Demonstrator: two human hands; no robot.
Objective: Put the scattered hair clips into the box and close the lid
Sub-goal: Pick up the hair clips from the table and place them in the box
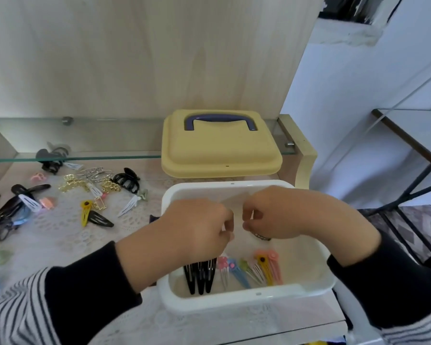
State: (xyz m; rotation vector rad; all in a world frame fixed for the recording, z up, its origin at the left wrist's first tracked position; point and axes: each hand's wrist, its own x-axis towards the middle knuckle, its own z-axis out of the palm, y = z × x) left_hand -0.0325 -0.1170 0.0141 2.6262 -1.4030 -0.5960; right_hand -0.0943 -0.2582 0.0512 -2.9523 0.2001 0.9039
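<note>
The white box (234,298) stands open at the front right of the table. Inside lie black snap clips (200,277) and several pastel clips (256,270). Both of my hands hover over the box, fingers curled, fingertips almost meeting. My right hand (281,215) pinches a small dark clip (260,236) that peeks out beneath it. My left hand (192,227) has its fingertips pinched together; what they hold is hidden. The yellow lid (219,153) with a purple handle lies on the glass shelf behind the box. Scattered clips (95,192) lie on the table at the left.
A glass shelf (72,158) runs above the back of the table, with a black claw clip (51,158) under its edge. A wood panel rises behind. More black clips (8,210) sit at the far left. A lace cloth (67,240) covers the table.
</note>
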